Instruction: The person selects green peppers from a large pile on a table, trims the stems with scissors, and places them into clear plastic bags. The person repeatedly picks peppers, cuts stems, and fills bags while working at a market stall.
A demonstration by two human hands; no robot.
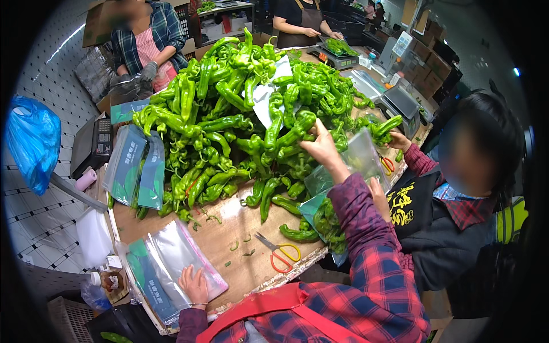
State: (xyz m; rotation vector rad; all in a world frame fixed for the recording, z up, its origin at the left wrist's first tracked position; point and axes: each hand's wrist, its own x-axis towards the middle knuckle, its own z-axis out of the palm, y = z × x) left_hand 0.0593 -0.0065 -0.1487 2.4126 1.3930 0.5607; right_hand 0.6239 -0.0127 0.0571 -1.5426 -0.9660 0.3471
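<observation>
My left hand (pixel 194 284) rests on a stack of clear plastic bags (pixel 178 248) at the table's near left edge, fingers spread a little. The bags carry a printed green and dark blue band. My right hand (pixel 324 148) reaches into the big heap of green peppers (pixel 201 141); its thumb and fingers close around a long green pepper (pixel 301 123). Scissors (pixel 279 254) with red and yellow handles lie partly spread on the wood between my arms. A bag of green peppers (pixel 329 223) hangs at the table edge beside my right forearm.
A co-worker's hand (pixel 378 199) is at a clear bag on my right; their other hand (pixel 399 142) touches peppers. Red-handled scissors (pixel 387 164) lie there. More printed bags (pixel 128 163) and a scale (pixel 96 145) are at left. Two people stand across the table, one by a scale (pixel 339 60).
</observation>
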